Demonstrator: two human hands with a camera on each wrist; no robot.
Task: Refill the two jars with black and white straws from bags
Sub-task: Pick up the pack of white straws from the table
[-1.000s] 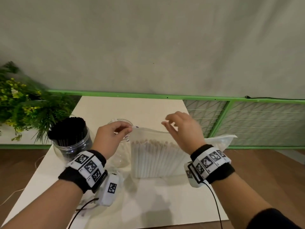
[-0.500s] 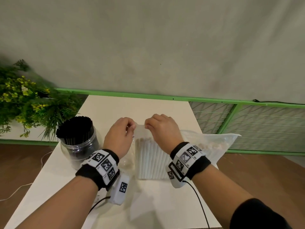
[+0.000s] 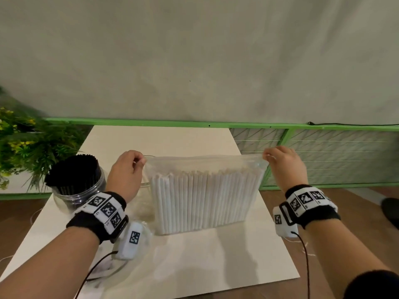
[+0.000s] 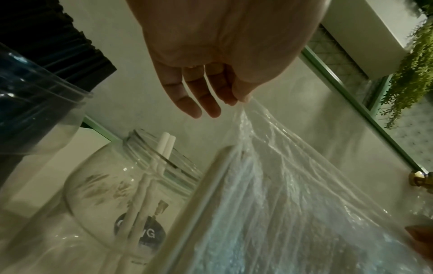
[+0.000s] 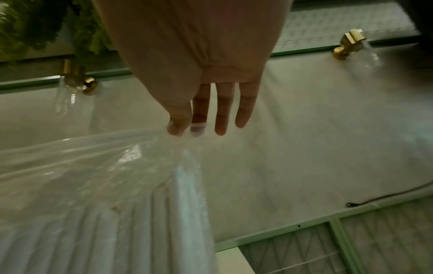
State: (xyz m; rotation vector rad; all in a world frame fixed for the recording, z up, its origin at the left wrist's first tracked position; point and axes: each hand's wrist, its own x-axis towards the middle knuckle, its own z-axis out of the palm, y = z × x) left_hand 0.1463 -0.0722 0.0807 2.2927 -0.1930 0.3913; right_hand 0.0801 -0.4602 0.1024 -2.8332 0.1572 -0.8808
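A clear plastic bag (image 3: 205,167) packed with upright white straws (image 3: 203,201) stands on the white table (image 3: 194,266). My left hand (image 3: 127,171) pinches the bag's top left corner, seen also in the left wrist view as my left hand (image 4: 236,100) on the bag (image 4: 281,185). My right hand (image 3: 282,165) pinches the top right corner; thumb and forefinger of my right hand (image 5: 185,128) nip the film (image 5: 93,166). A jar full of black straws (image 3: 75,178) stands at the left. A clear glass jar (image 4: 131,185) with a few white straws stands behind my left hand.
A leafy plant with yellow flowers (image 3: 26,147) sits left of the table. A green-framed railing (image 3: 323,147) runs along the back and right. Wrist cables (image 3: 306,266) trail over the table's front part. A grey wall rises behind.
My right hand slid from near the left hand to the bag's right corner, stretching the top edge wide. The bag now stands spread flat across the table's middle.
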